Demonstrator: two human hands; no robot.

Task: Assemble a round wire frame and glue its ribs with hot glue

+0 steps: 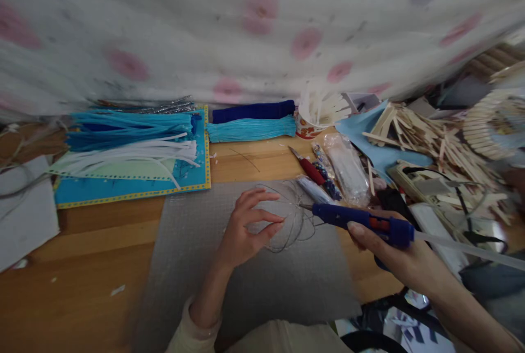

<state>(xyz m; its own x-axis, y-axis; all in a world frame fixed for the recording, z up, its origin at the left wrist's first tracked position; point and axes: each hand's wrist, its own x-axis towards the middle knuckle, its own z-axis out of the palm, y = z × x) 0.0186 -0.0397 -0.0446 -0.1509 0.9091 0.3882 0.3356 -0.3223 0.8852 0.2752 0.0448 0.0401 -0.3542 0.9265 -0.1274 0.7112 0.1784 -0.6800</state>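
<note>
In the head view my right hand (pixel 394 252) is wrapped round a blue glue gun (pixel 342 215), with a white glue stick (pixel 467 250) coming out of its back end. The gun's nozzle points left, at a tangle of thin wire loops (pixel 293 227) over the grey cutting mat (pixel 192 265). My left hand (pixel 251 227) is at the left side of the loops, thumb and forefinger pinched on the thin wire, the other fingers stretched out. The exact spot where the nozzle meets the wire is too fine to make out.
Blue and white pipe cleaners (pixel 131 150) lie on a blue board (pixel 115 191) at the left. Behind the mat are turquoise strands (pixel 250 129), a paper cup (pixel 309 126) of sticks and red-handled pliers (pixel 311 169). Wooden sticks (pixel 435 145) pile up at the right.
</note>
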